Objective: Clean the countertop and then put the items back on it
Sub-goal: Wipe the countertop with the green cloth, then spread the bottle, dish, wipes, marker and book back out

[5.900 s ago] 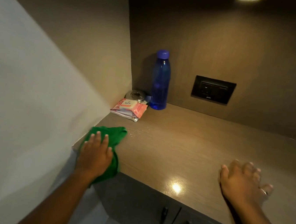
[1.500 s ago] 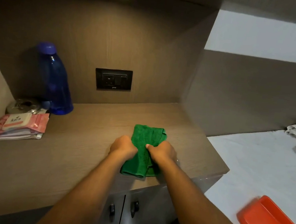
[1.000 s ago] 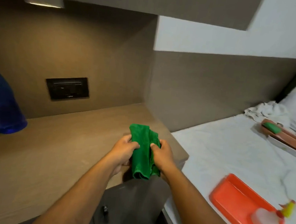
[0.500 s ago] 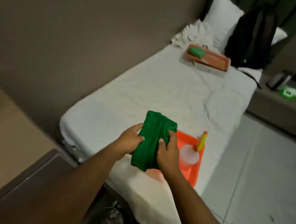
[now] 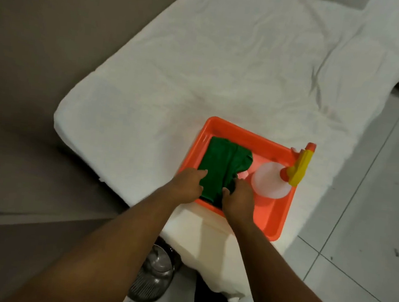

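Observation:
The folded green cloth (image 5: 224, 165) lies in the left half of an orange tray (image 5: 272, 222) that sits on the bed's near corner. My left hand (image 5: 187, 185) pinches the cloth's near left edge. At the near right corner, my right hand (image 5: 238, 196) curls its fingers over the cloth. A clear spray bottle (image 5: 271, 180) with a yellow and orange trigger lies on its side in the tray, just right of the cloth. The blue bottle and the packets are out of view.
A white-sheeted bed (image 5: 227, 67) fills the middle of the view. A brown wall panel (image 5: 45, 36) stands to the left. A metal mesh bin (image 5: 153, 274) stands on the floor below my arms. Pale floor tiles (image 5: 371, 218) run along the right.
I turned from the countertop to the bed, carrying the cloth in both hands. The cloth has come down from mid-air into the orange tray.

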